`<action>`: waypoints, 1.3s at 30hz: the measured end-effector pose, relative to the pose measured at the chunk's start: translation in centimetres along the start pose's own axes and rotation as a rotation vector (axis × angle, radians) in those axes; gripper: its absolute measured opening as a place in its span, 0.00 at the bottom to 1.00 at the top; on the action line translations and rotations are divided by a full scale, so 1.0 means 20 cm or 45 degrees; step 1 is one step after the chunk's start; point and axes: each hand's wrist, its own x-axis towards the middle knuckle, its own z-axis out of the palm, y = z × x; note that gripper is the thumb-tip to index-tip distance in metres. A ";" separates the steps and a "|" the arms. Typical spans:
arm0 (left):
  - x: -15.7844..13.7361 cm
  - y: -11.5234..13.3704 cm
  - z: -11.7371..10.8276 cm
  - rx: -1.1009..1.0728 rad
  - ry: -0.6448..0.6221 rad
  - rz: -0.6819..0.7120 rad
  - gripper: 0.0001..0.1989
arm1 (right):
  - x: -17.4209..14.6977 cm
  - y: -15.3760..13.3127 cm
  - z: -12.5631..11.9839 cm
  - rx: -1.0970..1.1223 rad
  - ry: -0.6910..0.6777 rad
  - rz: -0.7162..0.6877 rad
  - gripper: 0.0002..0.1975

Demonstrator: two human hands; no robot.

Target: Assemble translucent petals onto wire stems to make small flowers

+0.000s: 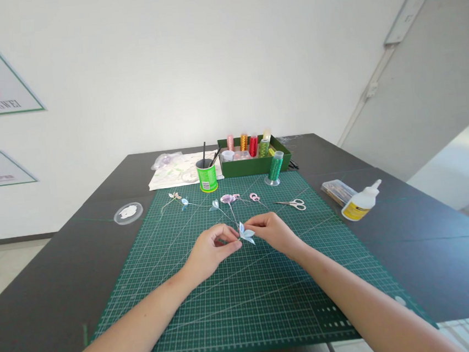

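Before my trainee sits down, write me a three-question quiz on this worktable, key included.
1. True or false: the scissors lie off the green cutting mat, on the left side of the table.
2. Where does the teal thread spool stand?
A) in the bright green can
B) on the mat, in front of the dark green box
C) on the white paper
3. What colour is the petalled flower between the left hand and the right hand?

Key:
1. False; they lie on the mat.
2. B
3. Pale blue
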 end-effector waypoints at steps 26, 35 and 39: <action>-0.01 0.02 0.01 -0.742 0.158 -0.368 0.13 | -0.02 -0.01 0.02 -0.047 0.476 -0.121 0.11; -0.01 0.01 0.02 -0.841 0.108 -0.403 0.13 | -0.09 -0.12 0.13 0.375 -0.123 -0.040 0.13; -0.02 0.01 0.03 -0.869 0.106 -0.402 0.12 | -0.10 -0.12 0.13 0.297 -0.014 -0.033 0.15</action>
